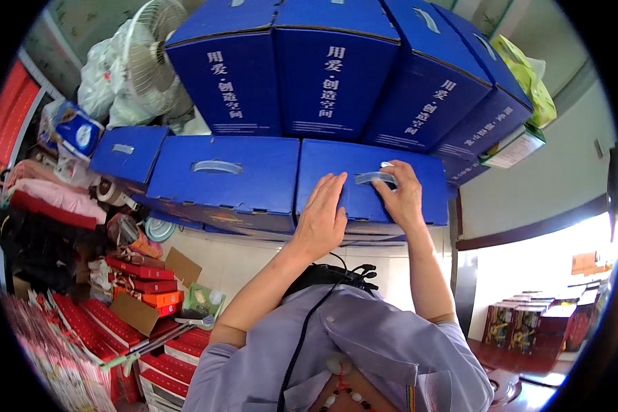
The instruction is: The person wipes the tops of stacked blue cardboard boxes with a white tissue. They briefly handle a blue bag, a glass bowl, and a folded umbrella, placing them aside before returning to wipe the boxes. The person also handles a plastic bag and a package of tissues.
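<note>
Before me stands a blue cardboard box (pixel 360 208) with a clear plastic carrying handle (pixel 365 178) on its top. My right hand (pixel 402 193) has its thumb and fingers closed around the right end of that handle; a small white piece (pixel 386 164) shows beside the fingers. Flat on the same box top, left of the handle, rests my left hand (pixel 323 216), holding nothing, its fingers together and pointing away from me. A second blue box (pixel 226 185) with a similar handle adjoins it on the left.
Tall blue boxes (pixel 335 77) with printed writing rise behind. A fan (pixel 152 56) and white plastic bags (pixel 95 85) are at the upper left. Red boxes (pixel 154 273) and opened cardboard lie lower left. A wall (pixel 535 185) bounds the right side.
</note>
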